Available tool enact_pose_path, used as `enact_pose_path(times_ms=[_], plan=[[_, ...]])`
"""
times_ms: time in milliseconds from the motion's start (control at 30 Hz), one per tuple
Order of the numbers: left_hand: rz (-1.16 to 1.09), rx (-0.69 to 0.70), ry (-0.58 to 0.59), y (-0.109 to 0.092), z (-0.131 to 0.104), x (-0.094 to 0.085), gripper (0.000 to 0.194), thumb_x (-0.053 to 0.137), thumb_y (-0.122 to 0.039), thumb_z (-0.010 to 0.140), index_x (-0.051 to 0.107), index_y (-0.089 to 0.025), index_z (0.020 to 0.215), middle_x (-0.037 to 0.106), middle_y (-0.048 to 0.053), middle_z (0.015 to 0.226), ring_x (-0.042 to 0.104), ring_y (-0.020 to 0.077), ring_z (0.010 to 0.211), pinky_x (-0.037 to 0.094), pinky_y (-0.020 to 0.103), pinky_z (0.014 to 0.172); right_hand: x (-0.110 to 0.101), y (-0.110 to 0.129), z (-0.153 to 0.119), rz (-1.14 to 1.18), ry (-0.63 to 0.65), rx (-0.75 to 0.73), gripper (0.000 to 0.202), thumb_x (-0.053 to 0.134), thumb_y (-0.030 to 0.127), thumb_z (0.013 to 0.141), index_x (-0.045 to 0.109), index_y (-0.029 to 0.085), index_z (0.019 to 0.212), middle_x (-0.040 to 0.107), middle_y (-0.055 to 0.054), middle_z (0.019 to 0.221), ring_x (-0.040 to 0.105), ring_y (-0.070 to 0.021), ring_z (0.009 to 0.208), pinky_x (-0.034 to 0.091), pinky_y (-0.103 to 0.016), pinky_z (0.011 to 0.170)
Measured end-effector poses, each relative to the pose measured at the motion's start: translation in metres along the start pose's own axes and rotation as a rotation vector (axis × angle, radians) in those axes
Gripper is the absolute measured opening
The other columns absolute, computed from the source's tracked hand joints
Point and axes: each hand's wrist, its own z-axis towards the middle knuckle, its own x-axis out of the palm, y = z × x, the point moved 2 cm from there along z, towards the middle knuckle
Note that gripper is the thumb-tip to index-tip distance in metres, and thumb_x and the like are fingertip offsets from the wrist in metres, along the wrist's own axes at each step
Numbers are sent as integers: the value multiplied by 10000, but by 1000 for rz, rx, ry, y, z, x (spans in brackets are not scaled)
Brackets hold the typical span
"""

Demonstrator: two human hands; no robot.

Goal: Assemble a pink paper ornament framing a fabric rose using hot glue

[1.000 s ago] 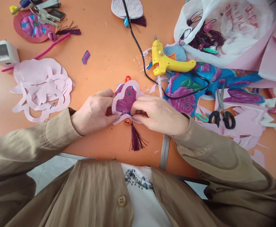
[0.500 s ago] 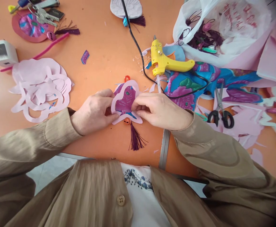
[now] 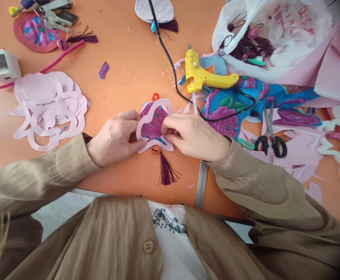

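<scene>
Between my hands is a pink cut-out frame point(image 3: 164, 102) with a wavy outline, lying over a purple and blue patterned fabric piece point(image 3: 153, 126). My left hand point(image 3: 116, 137) is closed on the left edge of the frame, fingertips partly hidden beneath it. At the right edge my right hand point(image 3: 195, 136) pinches the frame, thumb and fingers close together. An orange loop point(image 3: 155, 96) sticks out at the top of the piece. Below hang an orange bell point(image 3: 156, 149) and a dark purple tassel point(image 3: 168, 169).
A yellow glue gun point(image 3: 200, 74) with a black cord lies behind my right hand. Scissors point(image 3: 270, 136) rest on pink scraps at right, near patterned fabric point(image 3: 221, 116) and a white plastic bag point(image 3: 298, 50). Pink cut-outs point(image 3: 49, 105), keys point(image 3: 51, 19) and a white cube point(image 3: 3, 65) are at left.
My right hand has shifted slightly left, and the right side of the pink frame has moved in with it. My left hand keeps its hold.
</scene>
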Motion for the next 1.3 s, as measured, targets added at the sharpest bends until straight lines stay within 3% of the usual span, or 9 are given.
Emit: enact_pose_path(times_ms=[333,567,900,1067,1300], plan=[[-19,-8,8,-1,0,0,181,609,-271,823,701,-128,762,598,45,897,556,123,714,481,261,685,-3,-2,0,16,34,-39,137,517,47,781,526,179,742,550,-10,741,499,-143,697,358,-283,674],[-25,13,-4,0,0,0,163,616,-265,819,693,-139,749,591,33,881,552,116,705,482,245,694,-11,-3,-3,47,124,-62,93,628,93,769,590,173,796,626,-29,840,577,-161,789,403,-280,704],[-6,8,7,-1,1,0,141,625,-256,809,695,-147,753,602,36,890,565,120,715,473,232,689,-9,-4,-2,36,176,-64,118,641,71,767,582,170,793,606,-36,853,576,-167,793,413,-290,712],[-20,7,11,0,2,0,143,629,-251,804,686,-139,736,585,33,873,562,117,709,466,233,673,-9,-3,-2,-14,174,-83,126,652,73,754,581,169,792,611,-50,863,573,-187,831,401,-305,724],[-11,5,15,1,2,-1,171,643,-275,798,671,-133,708,588,29,876,552,109,700,465,229,667,-23,-3,-4,96,89,-49,94,604,142,820,615,190,740,632,-7,785,541,-125,697,388,-276,648]])
